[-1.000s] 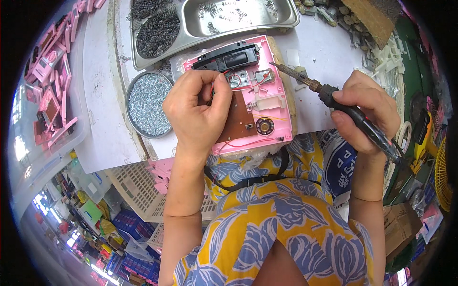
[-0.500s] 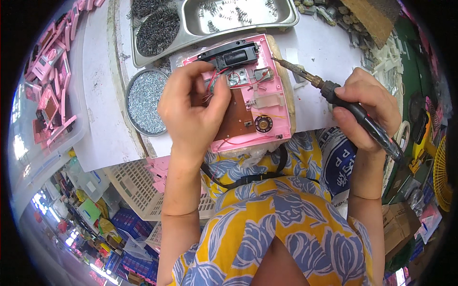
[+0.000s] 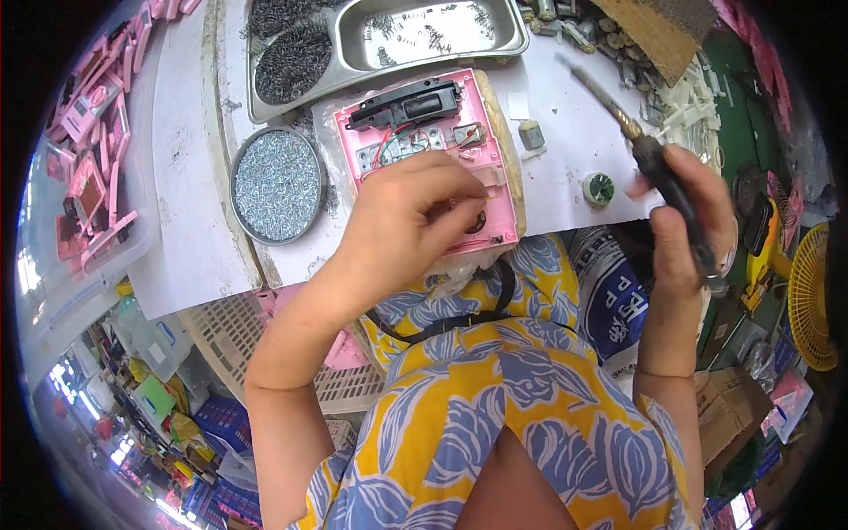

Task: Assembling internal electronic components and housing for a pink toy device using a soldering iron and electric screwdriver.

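Observation:
A pink plastic casing (image 3: 503, 212) lies on a padded cloth on the table in front of me. It holds a black plastic module (image 3: 411, 104), a small metal motor (image 3: 468, 134) and thin red wires. My left hand (image 3: 411, 212) is over its lower middle, thumb and fingertips brought together beside a small round speaker, mostly covered. Whatever is pinched there is hidden. Off to the right of the casing, my right hand (image 3: 698, 199) grips the black handle of a soldering iron (image 3: 652, 159), its metal tip pointing up and left above the table.
A steel tray (image 3: 340, 66) with dark springs stands at the back. Left of the casing is a round dish (image 3: 320, 190) of small screws. A small round pot (image 3: 599, 188) and a loose grey motor (image 3: 531, 134) lie right. A clear bin (image 3: 146, 225) of pink parts stands far left.
My left hand has moved from the red wires down and right to near the round speaker. The soldering iron has drawn away from the casing, up and to the right.

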Demonstrator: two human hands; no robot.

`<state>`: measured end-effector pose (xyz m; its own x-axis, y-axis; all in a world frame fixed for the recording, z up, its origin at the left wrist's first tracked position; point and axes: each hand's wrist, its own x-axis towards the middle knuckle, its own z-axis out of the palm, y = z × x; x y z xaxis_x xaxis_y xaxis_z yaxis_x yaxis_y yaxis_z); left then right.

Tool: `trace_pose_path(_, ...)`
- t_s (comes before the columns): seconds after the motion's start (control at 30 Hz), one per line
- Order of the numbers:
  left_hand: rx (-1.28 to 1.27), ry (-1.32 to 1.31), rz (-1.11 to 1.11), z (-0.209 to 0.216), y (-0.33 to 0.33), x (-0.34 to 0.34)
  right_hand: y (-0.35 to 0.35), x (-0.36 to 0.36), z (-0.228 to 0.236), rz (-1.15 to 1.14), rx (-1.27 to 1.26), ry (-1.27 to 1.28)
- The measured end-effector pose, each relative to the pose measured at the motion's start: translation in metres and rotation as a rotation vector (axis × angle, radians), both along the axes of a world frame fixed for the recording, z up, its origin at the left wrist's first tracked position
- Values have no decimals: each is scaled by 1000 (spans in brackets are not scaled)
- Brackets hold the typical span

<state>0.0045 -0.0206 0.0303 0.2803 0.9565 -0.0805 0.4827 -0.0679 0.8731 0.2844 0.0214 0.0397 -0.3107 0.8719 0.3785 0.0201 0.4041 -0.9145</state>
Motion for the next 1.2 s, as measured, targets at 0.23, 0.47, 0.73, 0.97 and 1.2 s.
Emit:
trace_pose_path(0.23,-368,-207,210,-7,-3,-5,-2,-77,-27,105,137,-231)
trace_pose_path(0.47,-227,-261,235,-16,-6,-3,1,-90,-34,56,175,-226)
trace_pose_path(0.73,-140,-115,105,-9,-2,-3,-4,-45,-20,94,311,-282)
trace_pose_path(0.97,200,110,-3,-13,-7,4,-20,4,-4,238,-67,-76)
trace_pose_path(1.2,224,194,-20,-13,-9,4,-16,-6,-12,235,-15,-219)
